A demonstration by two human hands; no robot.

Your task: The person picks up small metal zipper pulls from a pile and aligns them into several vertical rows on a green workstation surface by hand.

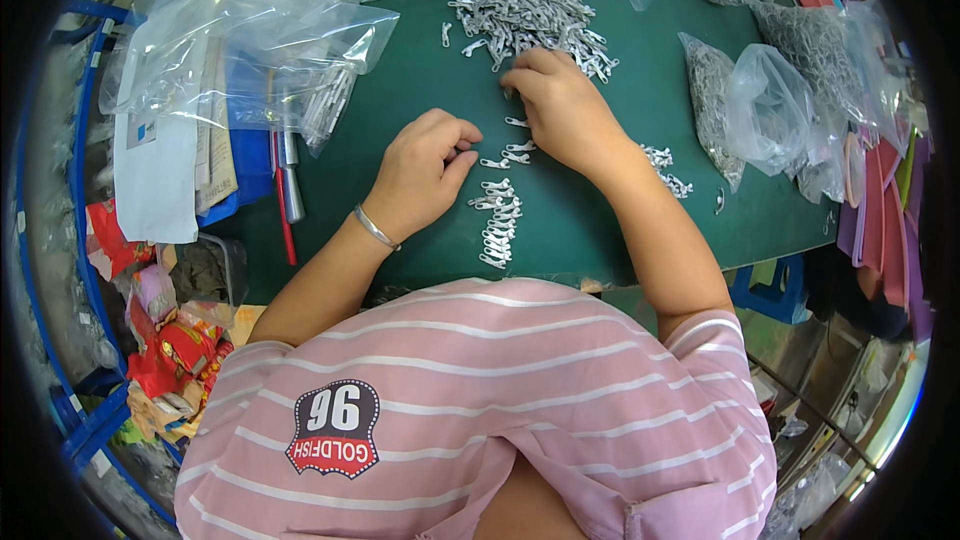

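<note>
Small silvery metal pieces that look like zipper pulls lie in a heap (pixel 530 20) at the far middle of the green table. My right hand (pixel 560 105) is at the near edge of this heap, fingers bent and tips pinched; what they hold is hidden. To its left and nearer me, my left hand (pixel 425 170), with a bangle on the wrist, is curled, thumb close to the fingers, their contents not visible. A few loose pulls (pixel 517 152) lie between the hands. Below them, a neat row of pulls (pixel 500 230) runs toward me, laid side by side.
Plastic bags of metal pieces (pixel 712 105) stand at the right, near a small cluster of pulls (pixel 668 170). Clear plastic bags (pixel 250 30) cover papers at the left, beside a red pen (pixel 284 210). A blue stool (pixel 775 290) is beyond the table's right front edge.
</note>
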